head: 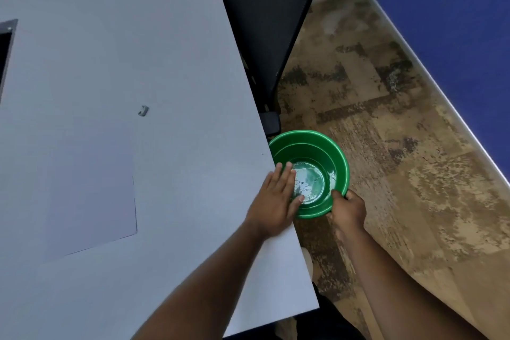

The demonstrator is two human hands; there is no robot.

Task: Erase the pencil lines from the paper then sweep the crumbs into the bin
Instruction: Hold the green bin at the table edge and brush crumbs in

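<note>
1. One sheet of paper point(91, 190) lies flat on the left part of the pale bench point(171, 63); any pencil lines on it are too faint to make out.
2. Just beyond the paper's far right corner sits a small grey eraser point(143, 111), alone on the bench top.
3. At the bench's right edge the left hand point(276, 197) lies palm down, fingers straight and close together, their tips reaching past the edge over the bin's mouth.
4. Below that edge is the green bin point(338, 163), round, its rim touching or just beside the bench edge; crumbs inside cannot be made out.
5. Furthest right, the right hand point(348, 208) pinches the bin's near rim, thumb inside.
6. Behind the bin stands a black chair point(270, 22) on mottled brown carpet point(400, 146).
</note>
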